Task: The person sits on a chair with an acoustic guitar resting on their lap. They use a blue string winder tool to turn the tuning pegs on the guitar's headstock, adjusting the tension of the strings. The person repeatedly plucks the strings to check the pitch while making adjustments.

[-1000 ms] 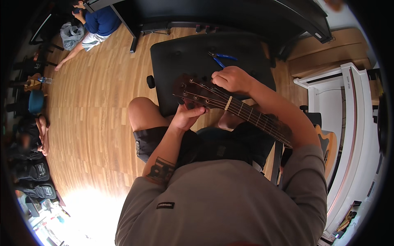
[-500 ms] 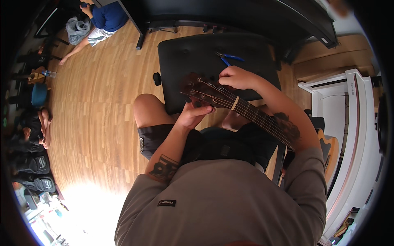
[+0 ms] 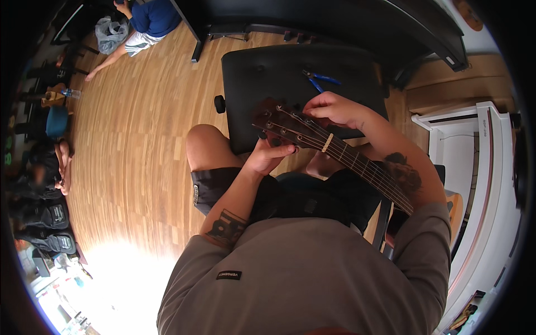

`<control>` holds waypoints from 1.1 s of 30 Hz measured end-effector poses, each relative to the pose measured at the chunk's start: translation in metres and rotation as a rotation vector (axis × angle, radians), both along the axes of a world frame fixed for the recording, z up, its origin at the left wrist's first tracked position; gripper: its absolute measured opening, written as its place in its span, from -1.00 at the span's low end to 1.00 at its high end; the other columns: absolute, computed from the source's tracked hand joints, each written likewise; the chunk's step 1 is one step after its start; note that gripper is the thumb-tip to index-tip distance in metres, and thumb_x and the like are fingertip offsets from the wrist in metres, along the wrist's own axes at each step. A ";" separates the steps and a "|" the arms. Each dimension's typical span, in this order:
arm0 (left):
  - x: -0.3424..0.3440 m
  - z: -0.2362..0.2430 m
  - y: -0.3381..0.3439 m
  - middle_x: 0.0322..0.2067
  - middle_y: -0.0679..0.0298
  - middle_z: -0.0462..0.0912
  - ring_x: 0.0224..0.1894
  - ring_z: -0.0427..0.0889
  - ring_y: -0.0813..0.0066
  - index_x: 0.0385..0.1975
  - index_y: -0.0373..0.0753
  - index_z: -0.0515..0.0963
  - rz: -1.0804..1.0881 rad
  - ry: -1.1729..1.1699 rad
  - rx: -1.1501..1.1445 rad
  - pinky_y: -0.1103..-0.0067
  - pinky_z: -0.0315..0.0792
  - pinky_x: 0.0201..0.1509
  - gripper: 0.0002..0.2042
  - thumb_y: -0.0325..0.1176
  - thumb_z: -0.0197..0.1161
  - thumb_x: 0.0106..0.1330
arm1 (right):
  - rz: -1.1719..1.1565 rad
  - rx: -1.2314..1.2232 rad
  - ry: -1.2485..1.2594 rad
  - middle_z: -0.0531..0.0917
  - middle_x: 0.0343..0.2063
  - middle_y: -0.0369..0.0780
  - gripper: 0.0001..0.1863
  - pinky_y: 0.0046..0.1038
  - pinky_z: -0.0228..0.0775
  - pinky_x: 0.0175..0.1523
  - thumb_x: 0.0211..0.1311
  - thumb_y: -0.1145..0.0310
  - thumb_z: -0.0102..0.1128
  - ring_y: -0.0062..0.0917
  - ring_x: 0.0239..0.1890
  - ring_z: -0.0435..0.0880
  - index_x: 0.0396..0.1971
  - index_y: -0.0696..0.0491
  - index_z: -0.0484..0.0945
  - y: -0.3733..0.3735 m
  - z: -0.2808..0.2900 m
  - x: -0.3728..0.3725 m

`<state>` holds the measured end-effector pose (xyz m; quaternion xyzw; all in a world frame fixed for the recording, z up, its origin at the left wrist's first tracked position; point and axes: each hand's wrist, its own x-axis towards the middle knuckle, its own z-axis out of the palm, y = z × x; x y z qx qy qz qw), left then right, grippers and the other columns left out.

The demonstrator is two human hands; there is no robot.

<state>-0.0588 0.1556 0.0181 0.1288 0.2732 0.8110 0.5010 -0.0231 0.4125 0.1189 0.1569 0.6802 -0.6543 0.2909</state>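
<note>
Between the left hand [image 3: 269, 157], cupping the headstock [image 3: 289, 122], and the right hand [image 3: 334, 109], pinched narrow at its far edge, strings [image 3: 365, 167] already reach the posts [image 3: 283, 131], adjustment apparently unfinished.

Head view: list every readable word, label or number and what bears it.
Wording left uncopied; lettering shows on:
Dark label on the grey shirt: readable.
White cabinet: small dark characters, barely readable.
Patch on the black shorts: too small.
Black bags at left: too blurred.

The guitar head [image 3: 294, 124] is made of wood, its posts [image 3: 283, 130] of shiny metal — plier handles [image 3: 326, 79] are coated in plastic.
</note>
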 end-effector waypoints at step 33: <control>0.011 -0.004 0.013 0.08 0.20 0.62 0.06 0.58 0.33 0.16 -0.22 0.49 -0.094 -0.334 0.125 0.32 0.44 0.18 -0.50 -0.58 0.38 0.17 | 0.179 0.247 0.399 0.68 -0.27 -0.30 -0.82 -0.49 0.47 -0.02 0.49 0.38 0.11 -0.66 -0.19 0.62 -0.05 0.11 0.62 0.001 -0.015 0.011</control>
